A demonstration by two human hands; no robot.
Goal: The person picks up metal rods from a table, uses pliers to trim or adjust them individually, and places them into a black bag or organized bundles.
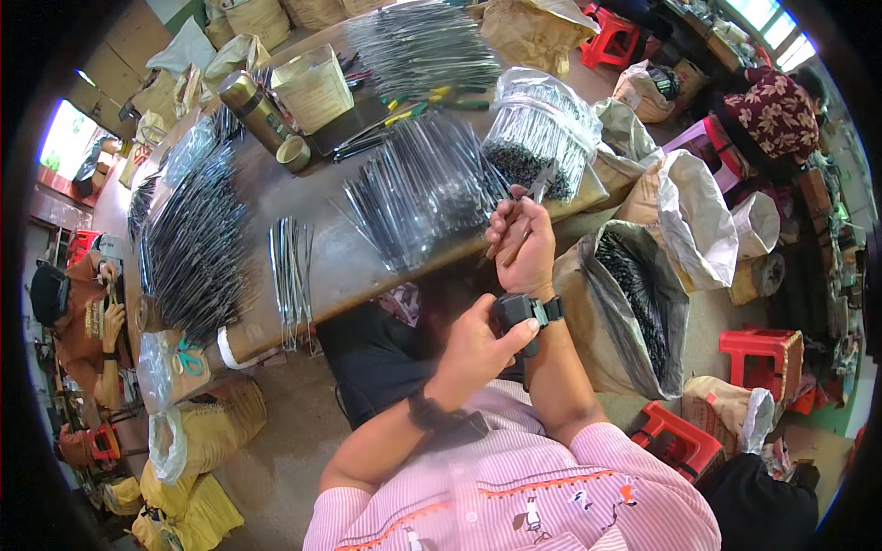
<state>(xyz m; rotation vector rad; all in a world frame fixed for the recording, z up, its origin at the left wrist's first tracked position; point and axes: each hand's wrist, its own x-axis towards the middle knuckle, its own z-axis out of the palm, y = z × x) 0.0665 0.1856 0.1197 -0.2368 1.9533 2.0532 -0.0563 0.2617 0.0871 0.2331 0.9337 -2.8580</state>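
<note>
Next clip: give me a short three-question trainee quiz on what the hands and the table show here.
1. True or false: the left hand is touching the black device strapped on the right wrist.
2. Which does the right hand hold? A) green-handled scissors B) a thin stick-like piece C) the metal flask
3. Fill in: the clear bag of dark sticks stands at the table's ___ edge, as the person sees it.

Key:
1. True; its fingers are on the device.
2. B; the thin stick-like piece lies in the closed fingers, while the scissors and the metal flask are on the table.
3. Right.
</note>
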